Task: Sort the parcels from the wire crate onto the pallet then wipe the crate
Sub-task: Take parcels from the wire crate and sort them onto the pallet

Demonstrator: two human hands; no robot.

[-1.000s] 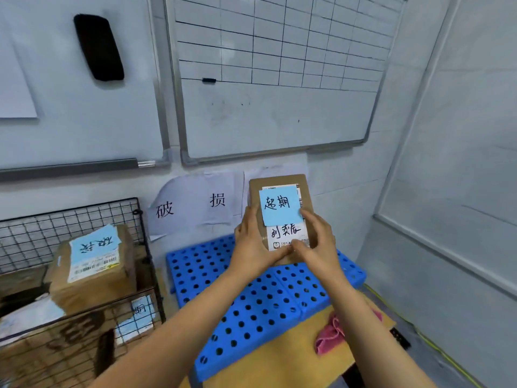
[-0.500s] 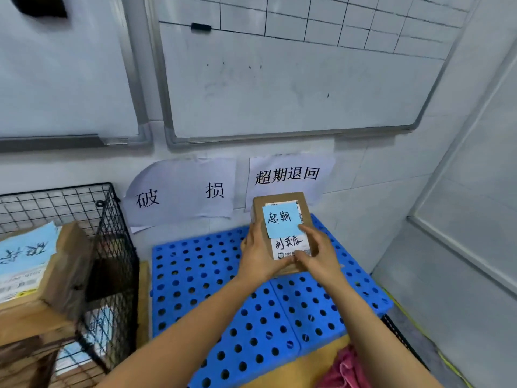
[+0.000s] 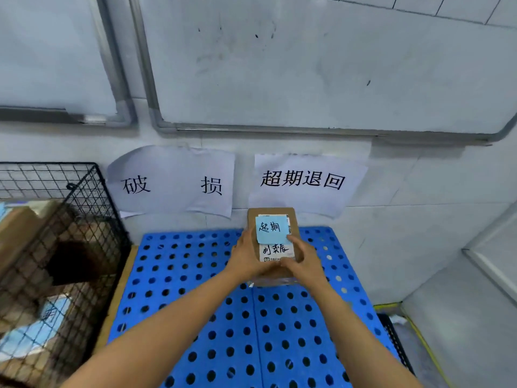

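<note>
A white wall carries two paper signs above a blue pallet (image 3: pixel 195 275). In the head view the left grip (image 3: pixel 246 259) and right grip (image 3: pixel 305 261) curl round the parcel (image 3: pixel 277 249), one on each side. It lies between them with its long axis pointing away toward the overdue-return sign (image 3: pixel 303 182). I cannot tell whether it touches the pallet. The wire crate (image 3: pixel 70 219) sits well left of the left grip.

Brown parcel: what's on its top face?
A blue note overlaps a white label on the parcel. Left hand and right hand cover its lower corners; label print under the note is hidden.
</note>
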